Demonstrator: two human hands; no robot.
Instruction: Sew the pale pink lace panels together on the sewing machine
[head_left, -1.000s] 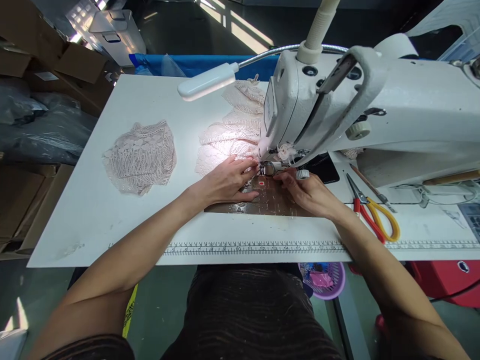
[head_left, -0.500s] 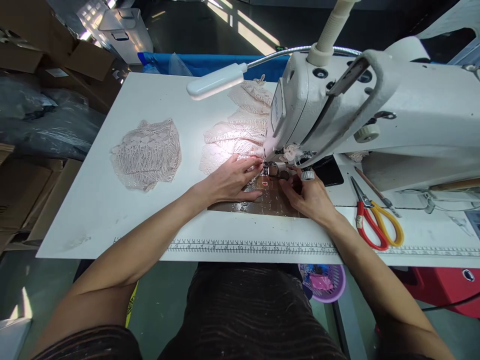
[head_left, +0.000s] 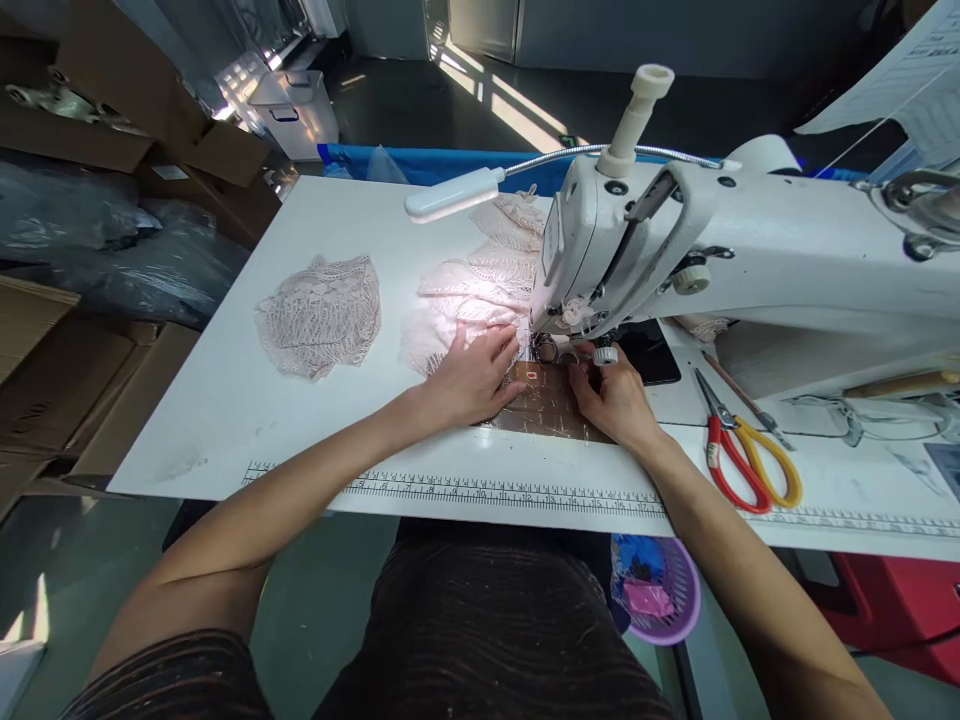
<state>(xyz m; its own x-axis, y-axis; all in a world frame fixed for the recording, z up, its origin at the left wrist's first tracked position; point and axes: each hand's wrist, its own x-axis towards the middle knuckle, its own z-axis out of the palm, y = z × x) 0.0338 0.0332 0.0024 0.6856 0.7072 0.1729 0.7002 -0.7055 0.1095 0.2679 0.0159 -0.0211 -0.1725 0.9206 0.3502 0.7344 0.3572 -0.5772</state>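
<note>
My left hand [head_left: 475, 378] lies flat with spread fingers on pale pink lace fabric [head_left: 469, 290], just left of the presser foot [head_left: 541, 347] of a white sewing machine [head_left: 637, 235]. Right of the foot, my right hand [head_left: 616, 398] has its fingers curled in and its thumb close to them. Its fingertips are partly hidden by the machine, and what they hold, if anything, cannot be made out. Under both hands is a brown, shiny sheet [head_left: 559, 405] on the table. A lamp [head_left: 454, 195] lights the lace.
A separate lace piece [head_left: 322, 315] lies on the white table [head_left: 217, 420] at left. Scissors [head_left: 750, 450] with red and yellow handles, a thin stick-like tool [head_left: 742, 395] and a dark phone-like slab [head_left: 651, 352] lie right. A purple basket [head_left: 679, 590] stands below the table edge.
The head view has shifted, showing more of the far floor. My left hand has drawn slightly back from the presser foot, its fingers more spread. My right hand stays beside the foot.
</note>
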